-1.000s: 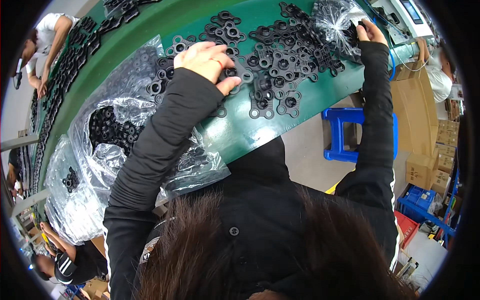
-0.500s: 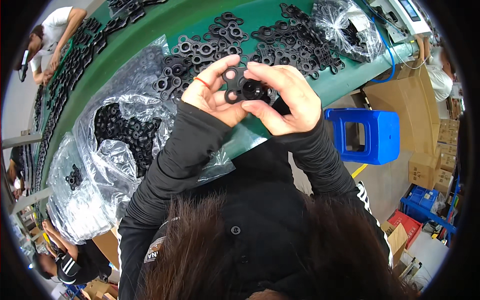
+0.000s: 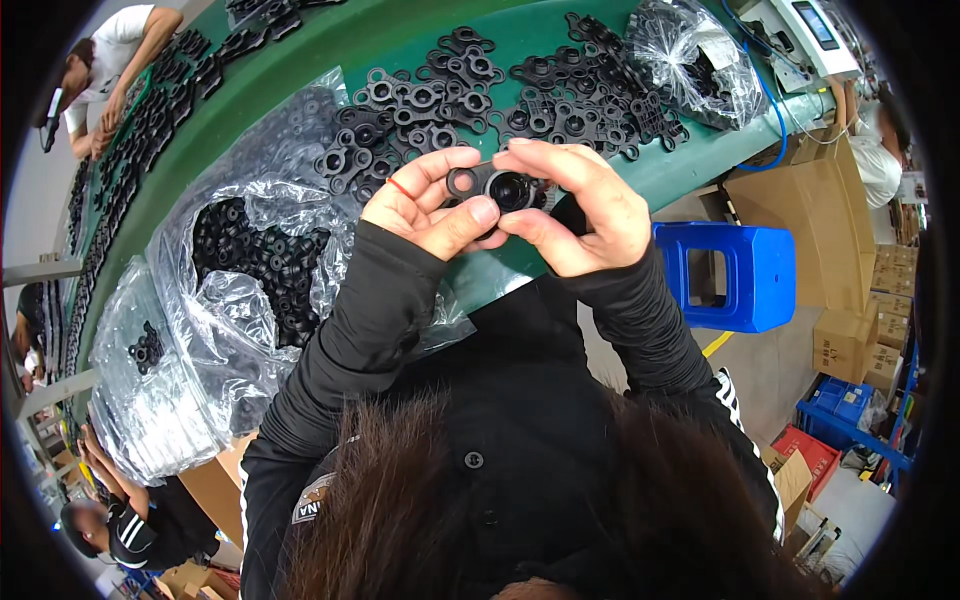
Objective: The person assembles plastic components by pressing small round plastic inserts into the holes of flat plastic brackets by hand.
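A black plastic bracket with ring-shaped ends and a round collar in its middle (image 3: 510, 188) is gripped between both my hands above the near edge of the green table. My left hand (image 3: 420, 208), an orange-red band at its wrist, is closed on the bracket's left side, thumb on the near face. From the right, my right hand (image 3: 592, 205) pinches it between thumb and fingers, which hide part of its right end. Just beyond lie loose heaps of similar black brackets (image 3: 420, 98). An open clear bag holding small round black parts (image 3: 270, 262) is beside my left forearm.
A tied clear bag (image 3: 690, 65) and a white device with a screen (image 3: 815, 38) stand at the far right of the table. A blue stool (image 3: 755, 275) and cardboard boxes (image 3: 815, 215) are to the right. Other people work at the left and far right.
Both hands have come slightly nearer to me with the bracket, which is now tilted differently. My left thumb has moved up onto its near face.
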Demonstrator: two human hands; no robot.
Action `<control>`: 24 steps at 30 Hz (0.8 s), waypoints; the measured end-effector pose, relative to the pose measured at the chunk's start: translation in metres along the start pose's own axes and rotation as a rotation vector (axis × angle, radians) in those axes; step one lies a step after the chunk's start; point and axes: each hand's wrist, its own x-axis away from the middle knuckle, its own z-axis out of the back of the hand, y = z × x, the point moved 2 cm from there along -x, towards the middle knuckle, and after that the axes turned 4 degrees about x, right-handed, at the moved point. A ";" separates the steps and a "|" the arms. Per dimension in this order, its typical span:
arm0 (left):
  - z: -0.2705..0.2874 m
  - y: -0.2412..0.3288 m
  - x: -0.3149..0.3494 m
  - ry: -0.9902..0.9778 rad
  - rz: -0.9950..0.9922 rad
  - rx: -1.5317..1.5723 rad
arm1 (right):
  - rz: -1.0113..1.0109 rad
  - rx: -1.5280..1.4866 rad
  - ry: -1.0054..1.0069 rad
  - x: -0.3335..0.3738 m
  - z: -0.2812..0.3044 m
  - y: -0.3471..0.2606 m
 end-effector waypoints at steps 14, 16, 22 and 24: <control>-0.006 -0.005 0.008 0.046 -0.239 -0.138 | -0.307 -0.281 -0.082 0.013 -0.011 0.019; -0.005 -0.005 0.010 0.050 -0.250 -0.163 | -0.301 -0.271 -0.109 0.012 -0.013 0.018; 0.002 -0.006 0.015 0.042 -0.293 -0.166 | -0.580 -0.437 0.043 0.010 -0.013 0.015; 0.002 -0.010 0.017 0.023 -0.273 -0.150 | -0.631 -0.673 -0.086 0.017 -0.011 0.018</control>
